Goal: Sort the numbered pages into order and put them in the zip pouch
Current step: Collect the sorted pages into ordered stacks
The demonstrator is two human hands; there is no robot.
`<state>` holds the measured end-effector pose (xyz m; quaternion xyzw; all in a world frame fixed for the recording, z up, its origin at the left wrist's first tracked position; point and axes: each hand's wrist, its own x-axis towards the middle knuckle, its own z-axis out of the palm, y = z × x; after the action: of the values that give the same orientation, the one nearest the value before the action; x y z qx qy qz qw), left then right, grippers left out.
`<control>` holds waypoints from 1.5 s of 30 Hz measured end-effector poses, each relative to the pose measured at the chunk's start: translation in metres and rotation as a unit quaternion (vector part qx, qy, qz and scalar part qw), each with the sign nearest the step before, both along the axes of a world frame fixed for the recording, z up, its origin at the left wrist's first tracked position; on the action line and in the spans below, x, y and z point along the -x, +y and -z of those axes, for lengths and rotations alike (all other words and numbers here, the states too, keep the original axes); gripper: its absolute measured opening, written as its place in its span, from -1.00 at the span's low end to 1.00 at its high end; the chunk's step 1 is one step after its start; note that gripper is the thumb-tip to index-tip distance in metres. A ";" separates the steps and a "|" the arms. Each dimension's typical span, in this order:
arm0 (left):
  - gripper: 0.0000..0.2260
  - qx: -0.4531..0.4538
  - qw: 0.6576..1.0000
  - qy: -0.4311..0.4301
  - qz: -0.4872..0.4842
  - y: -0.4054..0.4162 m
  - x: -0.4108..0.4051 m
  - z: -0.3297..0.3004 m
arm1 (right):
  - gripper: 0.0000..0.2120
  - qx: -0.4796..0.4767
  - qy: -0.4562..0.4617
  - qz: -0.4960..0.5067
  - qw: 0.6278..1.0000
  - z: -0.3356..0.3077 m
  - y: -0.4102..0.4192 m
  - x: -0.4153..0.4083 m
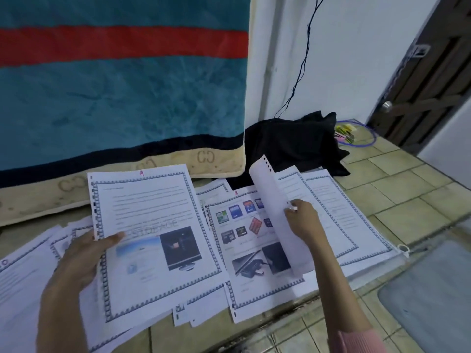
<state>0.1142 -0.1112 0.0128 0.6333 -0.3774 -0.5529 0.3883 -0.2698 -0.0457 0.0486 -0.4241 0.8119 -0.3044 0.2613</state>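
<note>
Printed pages with blue borders lie spread over the floor. My left hand (84, 253) grips the left edge of the page marked 9 (153, 233), lifted off the floor, thumb on top. To its right the page marked 8 (244, 250), with memory-card pictures, lies flat. My right hand (300, 220) pinches a page (270, 212) turned up on edge, its blank back showing, above page 8. More pages (341, 212) fan out to the right. The clear zip pouch (430, 289) lies at the lower right on the floor.
A teal and red blanket (122, 85) hangs over a mattress behind the pages. A black cloth (293, 141) lies by the wall with a cable, coloured clips (345, 135) beside it. Further pages (23, 281) lie at the left. A brown door (433, 80) stands at right.
</note>
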 end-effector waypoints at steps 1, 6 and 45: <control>-0.61 -0.007 1.000 -0.003 0.005 0.000 0.000 0.001 | -0.69 0.003 0.001 -0.013 1.000 0.000 0.001 -0.002; -0.60 -0.032 0.998 -0.040 0.022 0.007 -0.005 0.009 | -0.62 -0.072 0.097 -0.179 0.976 0.021 -0.003 -0.046; -0.56 -0.027 0.992 -0.039 0.120 0.022 0.123 0.029 | -0.52 -0.137 -0.089 -0.217 0.962 0.016 0.002 -0.040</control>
<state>-0.0087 -0.0891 -0.0160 0.6147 -0.4506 -0.5802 0.2874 -0.2293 -0.0432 0.0326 -0.5219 0.7075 -0.1630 0.4478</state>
